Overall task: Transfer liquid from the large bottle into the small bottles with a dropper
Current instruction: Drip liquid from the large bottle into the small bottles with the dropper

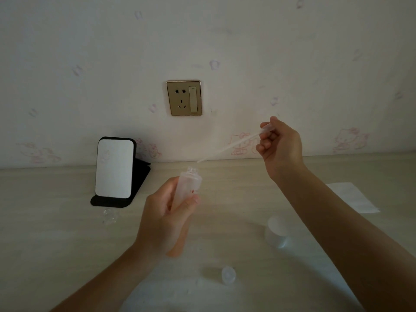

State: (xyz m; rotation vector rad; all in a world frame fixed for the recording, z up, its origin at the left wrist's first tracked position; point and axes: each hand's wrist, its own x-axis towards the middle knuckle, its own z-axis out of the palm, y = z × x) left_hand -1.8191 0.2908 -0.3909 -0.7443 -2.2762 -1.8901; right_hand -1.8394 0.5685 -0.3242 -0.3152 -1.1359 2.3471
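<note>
Just dropper tip [199,161] above left hand's [162,217] bottle [188,188]

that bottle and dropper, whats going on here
A person is working with liquid at a light wooden table. The left hand holds an open frosted bottle tilted up off the table, and the right hand pinches the bulb end of a clear dropper, its tip just above the bottle's mouth and not yet inside. A small clear bottle stands by the mirror, and a white cap and a smaller cap lie on the table.
</note>
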